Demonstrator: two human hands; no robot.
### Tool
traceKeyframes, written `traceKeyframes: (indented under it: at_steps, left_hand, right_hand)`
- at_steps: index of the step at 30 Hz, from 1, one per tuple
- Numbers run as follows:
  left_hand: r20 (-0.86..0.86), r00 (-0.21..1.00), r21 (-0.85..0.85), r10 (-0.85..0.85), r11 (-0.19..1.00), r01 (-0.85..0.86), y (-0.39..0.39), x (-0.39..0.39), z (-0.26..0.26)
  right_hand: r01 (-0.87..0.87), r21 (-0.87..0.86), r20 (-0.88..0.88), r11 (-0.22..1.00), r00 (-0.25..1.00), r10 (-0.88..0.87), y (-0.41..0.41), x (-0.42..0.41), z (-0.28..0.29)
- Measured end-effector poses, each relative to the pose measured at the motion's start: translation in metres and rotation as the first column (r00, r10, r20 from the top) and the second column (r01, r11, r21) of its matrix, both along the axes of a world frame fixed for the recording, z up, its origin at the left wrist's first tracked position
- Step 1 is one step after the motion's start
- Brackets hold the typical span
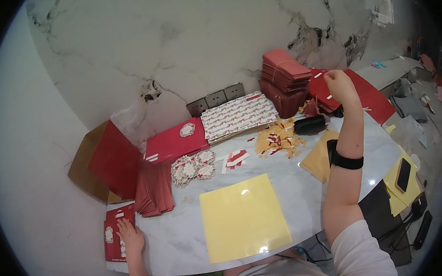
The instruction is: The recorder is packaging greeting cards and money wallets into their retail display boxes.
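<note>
At the table's lower left corner, my left hand lies with spread fingers on red printed cards that bear pale scalloped ornaments. My right hand is at the upper right, fingers curled, over a pile of red sheets; whether anything is between its fingertips cannot be made out. A yellow sheet lies flat before me. Beyond it are scalloped paper tags and red and white strips. Folded red paper pieces stand near my left hand.
Along the wall are a red folder, patterned sheets and banded red envelopes. An open cardboard box stands left. Yellow scraps, a black object and a brown envelope lie right. A phone rests at far right.
</note>
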State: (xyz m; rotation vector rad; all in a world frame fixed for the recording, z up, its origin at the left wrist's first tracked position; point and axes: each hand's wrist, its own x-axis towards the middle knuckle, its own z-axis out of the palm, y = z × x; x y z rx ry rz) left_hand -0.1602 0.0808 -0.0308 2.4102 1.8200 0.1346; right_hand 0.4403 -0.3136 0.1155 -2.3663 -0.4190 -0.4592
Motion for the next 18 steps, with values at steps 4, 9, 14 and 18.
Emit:
traceKeyframes:
  at_steps: [4, 9, 14, 18]
  left_hand:
    - [0.024, 1.0, 0.0, 0.004, 1.0, -0.004, 0.013, 0.001, -0.008]
    - [-0.008, 1.0, 0.037, -0.005, 0.999, 0.005, 0.018, 0.003, -0.016]
    - [0.003, 1.0, 0.115, -0.008, 0.993, 0.008, 0.002, -0.007, -0.008]
    - [-0.015, 1.0, 0.109, 0.019, 0.994, -0.018, -0.029, -0.031, 0.005]
  right_hand:
    - [0.179, -0.125, 0.08, 0.976, 0.982, -0.17, 0.008, 0.049, 0.005]
    - [0.098, -0.468, 0.042, 0.878, 0.995, -0.089, 0.009, 0.091, -0.054]
    - [0.011, -0.56, -0.049, 0.829, 0.998, -0.046, -0.007, 0.091, -0.088]
    - [0.01, -0.631, 0.071, 0.776, 0.996, 0.046, -0.01, 0.086, -0.083]
